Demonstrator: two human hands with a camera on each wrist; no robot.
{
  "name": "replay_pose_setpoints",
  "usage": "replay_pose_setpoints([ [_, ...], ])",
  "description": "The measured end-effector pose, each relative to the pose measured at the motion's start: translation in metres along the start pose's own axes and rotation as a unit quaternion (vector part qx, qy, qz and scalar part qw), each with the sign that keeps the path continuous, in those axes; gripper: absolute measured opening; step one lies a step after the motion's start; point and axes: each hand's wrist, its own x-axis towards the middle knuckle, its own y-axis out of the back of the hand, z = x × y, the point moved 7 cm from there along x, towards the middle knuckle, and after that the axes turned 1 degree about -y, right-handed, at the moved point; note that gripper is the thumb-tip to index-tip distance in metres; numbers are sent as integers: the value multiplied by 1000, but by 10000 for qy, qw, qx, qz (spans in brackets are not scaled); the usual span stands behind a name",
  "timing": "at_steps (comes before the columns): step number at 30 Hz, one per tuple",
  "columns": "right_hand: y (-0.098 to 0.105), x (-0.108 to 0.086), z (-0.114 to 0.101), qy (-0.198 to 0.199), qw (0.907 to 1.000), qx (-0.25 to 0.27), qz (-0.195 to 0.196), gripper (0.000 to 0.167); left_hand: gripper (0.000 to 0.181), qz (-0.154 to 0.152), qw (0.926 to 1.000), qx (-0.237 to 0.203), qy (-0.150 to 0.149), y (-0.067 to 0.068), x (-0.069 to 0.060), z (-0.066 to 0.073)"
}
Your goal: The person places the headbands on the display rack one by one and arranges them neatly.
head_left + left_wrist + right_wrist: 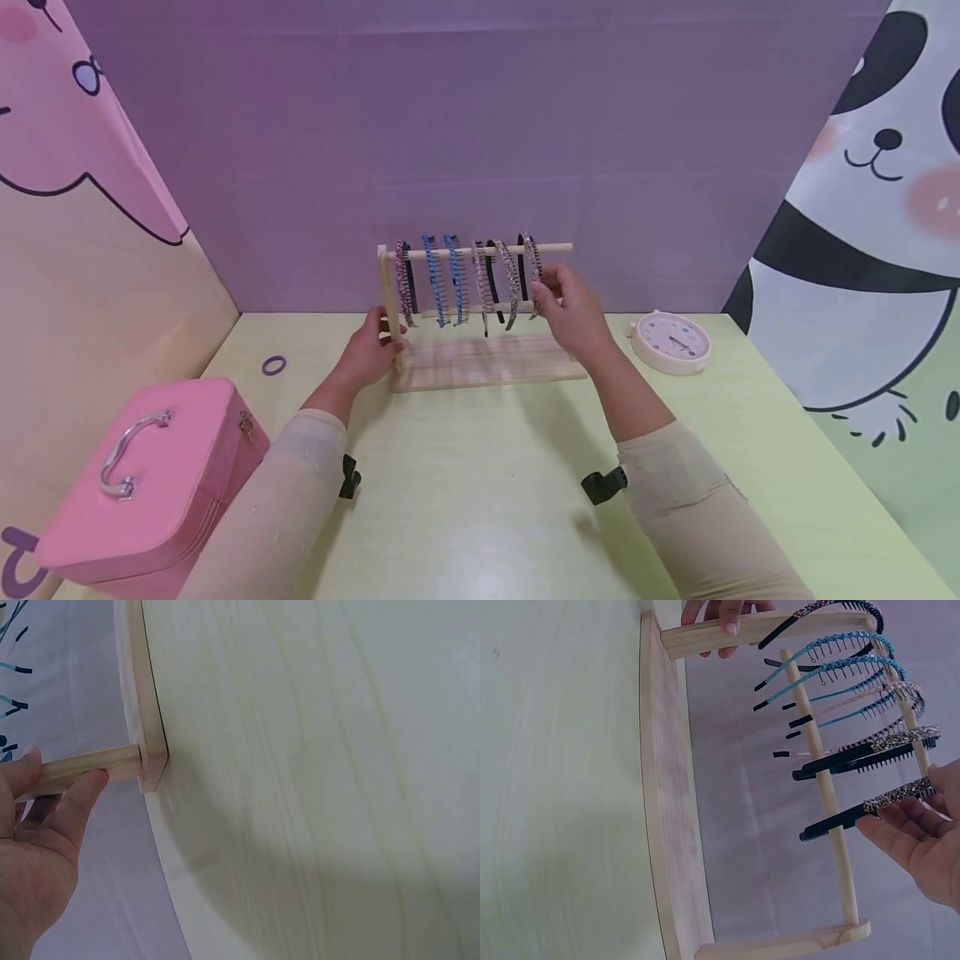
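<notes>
A wooden rack point(487, 362) stands on the table with several headbands hung over its rods. My left hand point(367, 350) grips the rack's left post point(90, 766) between thumb and fingers. At the other end, my right hand point(576, 315) pinches the rightmost headband point(892, 796), which has a sparkly band and black tips. That headband still rests over the rods. Further left hang a second sparkly headband point(507, 279), a pale pink one point(478, 271), two blue ones point(435, 287) with comb teeth, and a dark pink one point(403, 279) by the left post.
A pink case point(142, 467) with a silver handle sits at the table's left. Behind it lies a purple ring point(273, 365). To the right of the rack is a round white clock point(671, 342). A purple cloth wall point(480, 125) rises behind the table.
</notes>
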Motion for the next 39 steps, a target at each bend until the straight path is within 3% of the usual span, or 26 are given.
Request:
replay_pose_setpoints([
  [12, 9, -6, 3, -108, 9999, 25, -37, 47, 55, -60, 10000, -9, -21, -2, 0, 4],
  [23, 30, -25, 8, -251, 9994, -178, -143, 60, 54, -81, 9999, -95, 3, 3, 1, 3],
  [32, 48, -45, -4, 149, 9991, -325, -214, 53, 53, -44, 9999, -142, 19, 9, 1, -3],
  [39, 57, -57, -6, 41, 9980, -492, -404, 53, 60, -12, 9987, -492, 113, 14, 1, -2],
])
